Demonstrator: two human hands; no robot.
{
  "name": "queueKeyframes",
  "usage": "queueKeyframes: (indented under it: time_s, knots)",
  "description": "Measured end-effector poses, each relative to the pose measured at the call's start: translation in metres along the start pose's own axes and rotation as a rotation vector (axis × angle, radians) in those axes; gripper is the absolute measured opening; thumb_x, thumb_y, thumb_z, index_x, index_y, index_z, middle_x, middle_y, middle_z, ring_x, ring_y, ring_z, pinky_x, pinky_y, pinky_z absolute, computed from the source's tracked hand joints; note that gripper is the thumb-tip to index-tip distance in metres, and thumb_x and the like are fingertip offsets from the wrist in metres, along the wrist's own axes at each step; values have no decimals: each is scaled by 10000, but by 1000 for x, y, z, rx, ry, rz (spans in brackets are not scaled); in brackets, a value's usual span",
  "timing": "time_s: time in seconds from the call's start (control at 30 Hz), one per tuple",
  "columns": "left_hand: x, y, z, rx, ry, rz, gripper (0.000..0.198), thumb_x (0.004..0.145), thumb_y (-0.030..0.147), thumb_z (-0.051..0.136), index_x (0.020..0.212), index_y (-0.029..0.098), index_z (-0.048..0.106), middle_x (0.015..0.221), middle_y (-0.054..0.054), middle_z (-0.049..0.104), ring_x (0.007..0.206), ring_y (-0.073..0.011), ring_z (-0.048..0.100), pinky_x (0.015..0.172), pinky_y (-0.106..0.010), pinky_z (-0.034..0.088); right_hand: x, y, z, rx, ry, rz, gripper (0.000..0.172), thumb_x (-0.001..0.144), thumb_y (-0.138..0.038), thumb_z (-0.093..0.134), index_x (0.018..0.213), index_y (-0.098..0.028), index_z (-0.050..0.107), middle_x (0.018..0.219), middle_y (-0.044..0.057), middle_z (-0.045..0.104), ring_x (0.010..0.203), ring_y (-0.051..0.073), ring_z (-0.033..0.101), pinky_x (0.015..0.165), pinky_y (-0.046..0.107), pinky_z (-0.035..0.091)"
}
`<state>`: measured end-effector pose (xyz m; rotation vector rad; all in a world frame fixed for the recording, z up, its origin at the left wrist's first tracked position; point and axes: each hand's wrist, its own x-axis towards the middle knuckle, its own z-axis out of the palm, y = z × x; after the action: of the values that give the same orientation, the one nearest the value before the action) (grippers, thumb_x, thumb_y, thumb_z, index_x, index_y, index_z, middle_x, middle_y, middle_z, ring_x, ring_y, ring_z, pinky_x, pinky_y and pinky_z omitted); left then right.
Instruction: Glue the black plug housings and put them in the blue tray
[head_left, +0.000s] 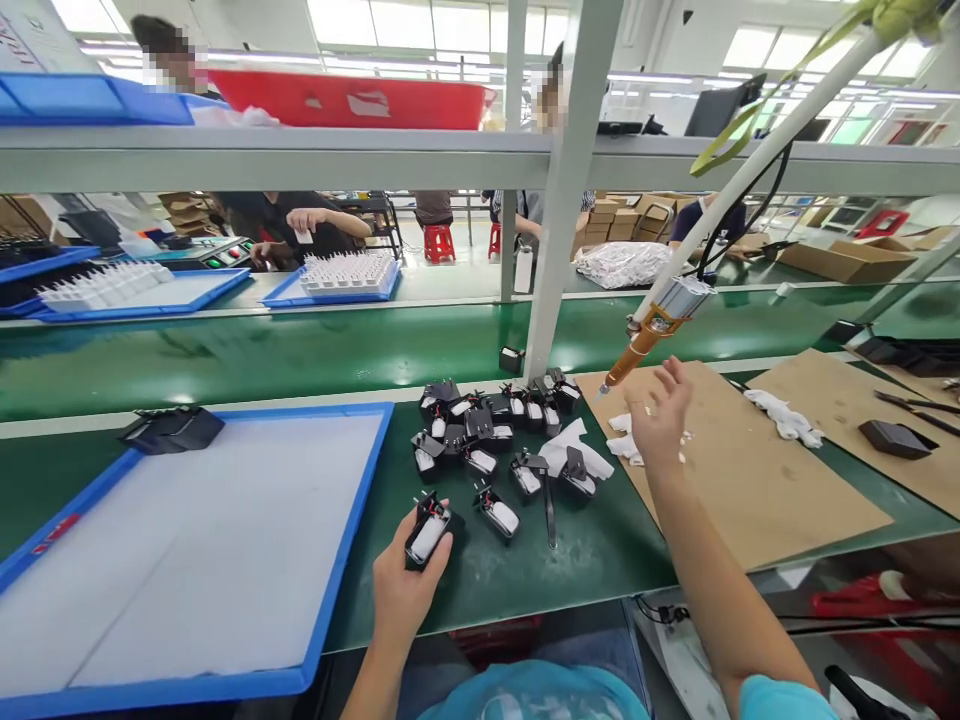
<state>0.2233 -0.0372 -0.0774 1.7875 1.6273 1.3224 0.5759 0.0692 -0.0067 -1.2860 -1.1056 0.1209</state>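
My left hand (405,582) grips one uncovered black plug housing (428,536); my right hand (661,422), fingers parted, holds nothing; clustered housings (480,461) lie likewise unclosed.

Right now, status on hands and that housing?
Left hand gripping open black plug housing. Right hand raised near orange tool. More housings clustered ahead.
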Motion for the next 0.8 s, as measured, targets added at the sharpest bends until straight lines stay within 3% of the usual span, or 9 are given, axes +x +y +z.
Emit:
queueKeyframes:
  time_s: [0.07,0.17,0.23,0.33,0.43,0.6,0.8]
  knots:
    - [-1,-5,1,-25,35,-6,398,813,413,617,1128,169,622,1048,-64,730,906,-214,706,825,-294,563,6,-19,12,-223,-61,-189,577,864,-372,508,1361,-196,273,1418,158,312,1319,251,351,1057,467,342]
    - [-5,-12,5,-72,2,32,374,821,375,613,1143,186,616,1059,-51,727,909,-204,706,835,-291,566,24,-46,62,-514,-383,-407,400,934,-372,373,1274,-165,401,1263,147,482,1224,233,446,1031,403,368]
    - [-7,-16,7,-76,-33,74,372,814,348,622,1151,191,613,1054,-46,727,890,-196,710,814,-281,574,39,-56,113,-595,-620,-451,336,914,-376,459,1188,-190,513,1163,97,569,1139,212,515,1011,360,388]
    - [-8,-19,7,-61,-21,115,386,798,320,636,1157,181,607,1045,-54,728,883,-195,712,779,-274,586,53,-58,192,-775,-889,-446,355,887,-383,560,1163,-160,558,1169,93,578,1103,232,538,969,443,420]
    - [-6,-17,7,-60,-7,139,406,776,272,643,1166,171,598,1041,-63,729,901,-199,711,793,-276,587,56,-53,243,-935,-1065,-414,351,891,-370,579,1157,-142,565,1179,96,572,1069,226,563,921,461,467]
    - [-1,-9,9,-88,-3,141,427,742,223,651,1164,179,600,1033,-55,730,904,-192,709,805,-266,585,63,-54,274,-957,-1340,-530,290,906,-339,568,1120,-144,586,1118,83,602,973,186,603,848,395,519]
    - [-1,-6,10,-78,-2,146,426,725,211,663,1147,185,604,1005,-47,735,869,-186,713,768,-255,589,37,-104,296,-609,-1555,-881,327,885,-243,566,1203,-166,552,1202,77,588,1092,205,557,949,408,436]
